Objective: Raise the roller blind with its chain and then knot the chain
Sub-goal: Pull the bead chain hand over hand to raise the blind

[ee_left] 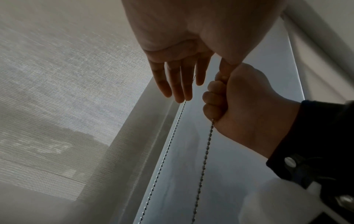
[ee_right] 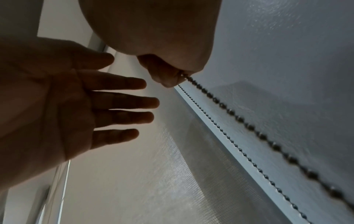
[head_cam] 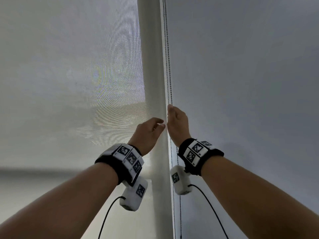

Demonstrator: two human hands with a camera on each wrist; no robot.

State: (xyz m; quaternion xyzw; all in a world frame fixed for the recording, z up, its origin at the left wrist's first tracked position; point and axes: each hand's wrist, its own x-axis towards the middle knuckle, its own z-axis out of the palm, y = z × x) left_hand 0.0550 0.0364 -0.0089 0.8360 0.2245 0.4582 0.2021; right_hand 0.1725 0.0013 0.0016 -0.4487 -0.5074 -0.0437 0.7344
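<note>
A beaded metal chain (head_cam: 168, 66) hangs in two strands beside a white post (head_cam: 151, 66), between a pale mesh roller blind (head_cam: 69, 75) and a grey blind (head_cam: 241, 83). My right hand (head_cam: 173, 116) is raised and grips one strand in a fist (ee_left: 229, 98); that strand (ee_left: 206, 151) runs down out of the fist. My left hand (head_cam: 155, 126) is just left of it with straight, spread fingers (ee_left: 172, 81) and holds nothing. The other strand (ee_left: 168, 144) passes behind the left fingertips. In the right wrist view the open left palm (ee_right: 76, 98) faces the fist (ee_right: 168, 72).
The white post stands directly behind both hands. Blind fabric fills the view on either side. The chain (head_cam: 180, 213) goes on down past my right wrist camera (head_cam: 181, 180), and black cables hang from both wrist units.
</note>
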